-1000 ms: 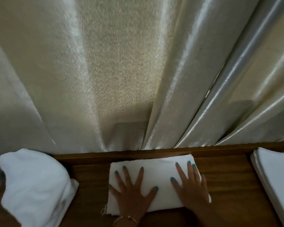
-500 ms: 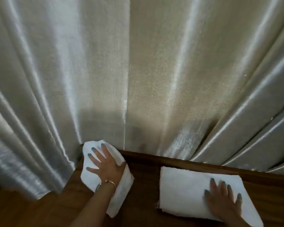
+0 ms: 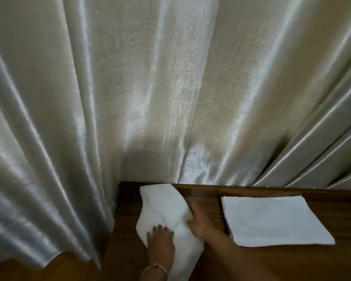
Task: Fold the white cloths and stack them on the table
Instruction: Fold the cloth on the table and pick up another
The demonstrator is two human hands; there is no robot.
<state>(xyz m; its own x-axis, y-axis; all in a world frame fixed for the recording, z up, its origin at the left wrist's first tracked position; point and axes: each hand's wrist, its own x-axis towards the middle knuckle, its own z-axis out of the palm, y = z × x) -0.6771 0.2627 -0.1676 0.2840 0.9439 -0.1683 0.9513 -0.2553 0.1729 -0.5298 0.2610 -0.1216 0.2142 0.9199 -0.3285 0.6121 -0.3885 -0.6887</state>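
A rumpled white terry cloth (image 3: 166, 216) lies unfolded on the left part of the dark brown wooden table (image 3: 272, 264), close to the table's left edge and far rim. Its surface is soft and napped, bunched into broad ridges, with 1 corner pointing toward the far rim and the near end trailing off toward the bottom of the view.

The left hand (image 3: 160, 242) rests on the near-left part of this cloth, fingers laid forward and slightly apart, teal-painted nails showing, palm down on the fabric. A thin gold bangle (image 3: 153, 270) circles that wrist.

The right hand (image 3: 201, 222) reaches across to the cloth's right edge and touches it there. It is blurred, so I cannot tell whether its fingers pinch the fabric or lie flat against it.

To the right, apart from the rumpled cloth, a neat stack of folded white cloths (image 3: 272, 220) sits flat on the table, a tidy rectangle with layered edges visible along its left side.

Behind the table hangs a shiny cream satin curtain (image 3: 170, 88) in deep vertical folds, reaching the wooden floor (image 3: 39, 268) at lower left.
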